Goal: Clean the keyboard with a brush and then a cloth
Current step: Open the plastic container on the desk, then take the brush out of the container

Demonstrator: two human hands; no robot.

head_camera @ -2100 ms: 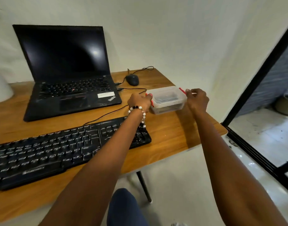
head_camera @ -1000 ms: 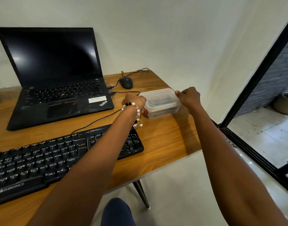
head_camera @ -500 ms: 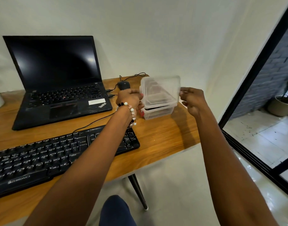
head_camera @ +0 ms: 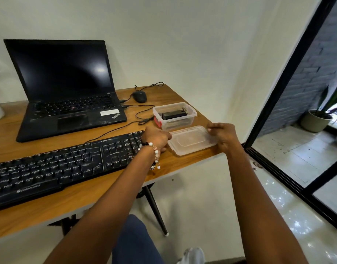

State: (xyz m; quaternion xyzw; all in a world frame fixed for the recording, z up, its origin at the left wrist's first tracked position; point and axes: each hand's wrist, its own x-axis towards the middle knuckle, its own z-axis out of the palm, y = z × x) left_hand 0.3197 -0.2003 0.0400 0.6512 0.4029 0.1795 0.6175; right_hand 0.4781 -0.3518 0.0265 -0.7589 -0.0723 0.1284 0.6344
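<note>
Half a second back the lid (head_camera: 191, 140) was tilted up over the box; now it lies flat on the desk (head_camera: 110, 187), just in front of the open box (head_camera: 174, 115), near the desk's right corner. Both hands hold it by its ends: the left hand (head_camera: 156, 138) has its fingers curled at the lid's left edge, the right hand (head_camera: 222, 134) pinches the right edge with fingers bent over the rim. A beaded bracelet (head_camera: 154, 157) hangs at the left wrist. The left hand lies over the right end of the keyboard (head_camera: 57, 168), which runs black and long across the front of the desk, its cable trailing back towards the laptop (head_camera: 68, 88). Inside the box lies something dark and oblong; I cannot tell from here whether it is the brush or the cloth. A red clip (head_camera: 157, 121) shows on the box's left side. Behind the box sits a mouse (head_camera: 139, 96), and the laptop stands open with a dark screen. To the right, beyond a black door frame (head_camera: 289, 73), a potted plant (head_camera: 318, 119) stands on a pale floor.
</note>
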